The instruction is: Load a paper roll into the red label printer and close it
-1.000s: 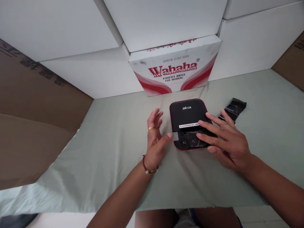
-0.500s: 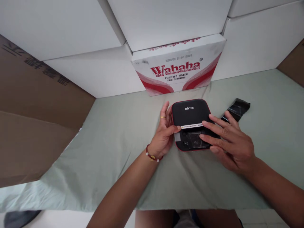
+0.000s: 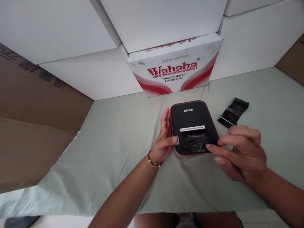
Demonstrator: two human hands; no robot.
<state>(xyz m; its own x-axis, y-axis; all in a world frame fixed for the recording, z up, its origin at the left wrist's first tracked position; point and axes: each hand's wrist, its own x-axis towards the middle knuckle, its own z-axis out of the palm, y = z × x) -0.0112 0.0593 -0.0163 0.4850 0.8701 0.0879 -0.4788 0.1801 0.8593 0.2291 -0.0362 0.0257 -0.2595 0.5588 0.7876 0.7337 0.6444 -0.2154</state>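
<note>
A black, rounded-square case (image 3: 191,115) with a red rim and white lettering lies on the green cloth. Across it runs a white warning label (image 3: 192,128), just above a recess. In the recess sits a small clear plastic bag (image 3: 196,141) with dark bits inside. My left hand (image 3: 165,139) grips the case's left side, thumb on top by a grey patch, fingers along the edge. My right hand (image 3: 239,152) reaches in from the right, its index fingertip at the bag's right edge and the other fingers bent. I see nothing held in it.
A black plastic-wrapped packet (image 3: 234,112) lies on the cloth to the right of the case. Behind stands a white and red Wahaha water carton (image 3: 175,71) against stacked white boxes (image 3: 163,22). A brown cardboard box (image 3: 35,126) borders the left side.
My right hand has drawn back to the right, its fingers now bent with the index pointing at the bag. My left thumb has slid down from the label's end to the grey patch.
</note>
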